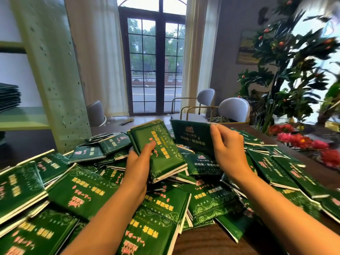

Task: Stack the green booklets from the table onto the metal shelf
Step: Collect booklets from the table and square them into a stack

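left hand (139,163) grips a thin stack of glossy green booklets (161,153), tilted above the heap | right hand (229,150) pinches a single green booklet (192,138) by its edge, just beside that stack | loose green booklets (82,196) cover the brown wooden table (206,242) | pale green perforated metal shelf (55,80) stands at left, a dark flat pile (9,96) on it

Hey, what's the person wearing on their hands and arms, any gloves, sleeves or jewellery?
Nothing that shows. The left hand and right hand are bare, with no gloves, rings or watch visible. The left forearm and right forearm are uncovered down to the picture's lower edge, so no sleeve is in view.
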Action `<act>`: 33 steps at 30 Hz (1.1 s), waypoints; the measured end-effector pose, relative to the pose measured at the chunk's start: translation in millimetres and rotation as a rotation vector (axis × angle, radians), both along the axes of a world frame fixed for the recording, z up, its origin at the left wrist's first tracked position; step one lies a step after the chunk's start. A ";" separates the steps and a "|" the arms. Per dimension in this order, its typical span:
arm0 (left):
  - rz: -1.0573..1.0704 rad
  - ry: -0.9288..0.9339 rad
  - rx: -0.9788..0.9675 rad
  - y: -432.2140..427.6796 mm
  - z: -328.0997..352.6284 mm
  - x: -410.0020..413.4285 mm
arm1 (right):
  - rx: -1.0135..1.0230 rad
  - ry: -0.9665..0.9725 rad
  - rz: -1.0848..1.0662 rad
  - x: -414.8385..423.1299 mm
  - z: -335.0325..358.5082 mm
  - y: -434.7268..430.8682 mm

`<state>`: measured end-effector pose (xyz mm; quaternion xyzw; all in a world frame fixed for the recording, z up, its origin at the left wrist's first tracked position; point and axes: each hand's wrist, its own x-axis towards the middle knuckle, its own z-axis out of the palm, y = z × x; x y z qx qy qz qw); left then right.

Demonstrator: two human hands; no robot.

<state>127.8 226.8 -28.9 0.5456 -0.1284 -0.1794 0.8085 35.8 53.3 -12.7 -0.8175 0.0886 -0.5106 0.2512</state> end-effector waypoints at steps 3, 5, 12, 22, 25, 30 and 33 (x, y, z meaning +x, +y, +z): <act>-0.014 -0.045 0.034 -0.4 -3.1 -0.7 | 0.017 -0.122 0.053 0.4 4.0 16.7; -0.016 -0.050 0.053 -0.2 -3.7 -0.3 | -0.004 -0.140 0.094 1.8 3.4 30.4; -0.010 -0.050 0.021 -1.0 -4.7 1.2 | -0.442 -0.058 0.211 10.1 -12.2 63.0; -0.071 0.099 -0.141 -1.5 -1.9 1.4 | -0.498 0.102 0.305 10.3 -23.2 68.0; -0.080 0.084 -0.069 -0.4 -1.9 0.2 | -0.480 0.178 0.367 7.8 -21.5 67.6; -0.021 0.065 -0.064 -2.0 -4.1 1.9 | -0.269 0.170 0.459 2.5 -9.1 52.5; -0.012 0.078 -0.073 -1.3 -4.2 3.3 | -0.139 0.164 0.329 -1.5 -2.5 32.7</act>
